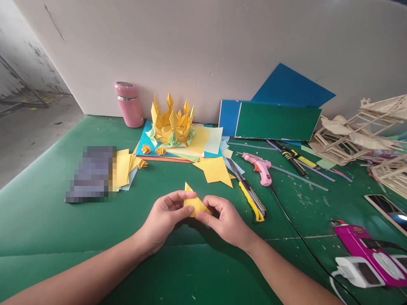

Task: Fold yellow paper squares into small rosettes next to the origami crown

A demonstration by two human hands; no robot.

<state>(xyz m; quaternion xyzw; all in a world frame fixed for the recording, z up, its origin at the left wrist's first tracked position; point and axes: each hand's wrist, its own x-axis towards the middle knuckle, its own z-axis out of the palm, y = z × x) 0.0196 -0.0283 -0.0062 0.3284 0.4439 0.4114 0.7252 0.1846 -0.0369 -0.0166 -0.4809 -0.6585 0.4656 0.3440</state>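
Note:
Between my two hands is a small folded piece of yellow paper (197,206), held just above the green table. My left hand (168,212) pinches its left side, thumb in front and fingers behind and above. At its right corner, my right hand (222,218) grips with thumb and forefinger. One pointed flap sticks up past the left fingers. Beyond the hands lies a yellow paper star shape (214,171). A yellow origami crown-like piece (173,125) with pale green leaves stands behind, with small folded yellow paper flowers (160,151) in front of it.
Right of my hands lie a yellow utility knife (252,199) and a pink glue gun (259,167) with its cord. Farther right are a magenta power strip (365,250), a phone (388,214) and wooden stick models (343,135). A pink flask (130,106) stands back left.

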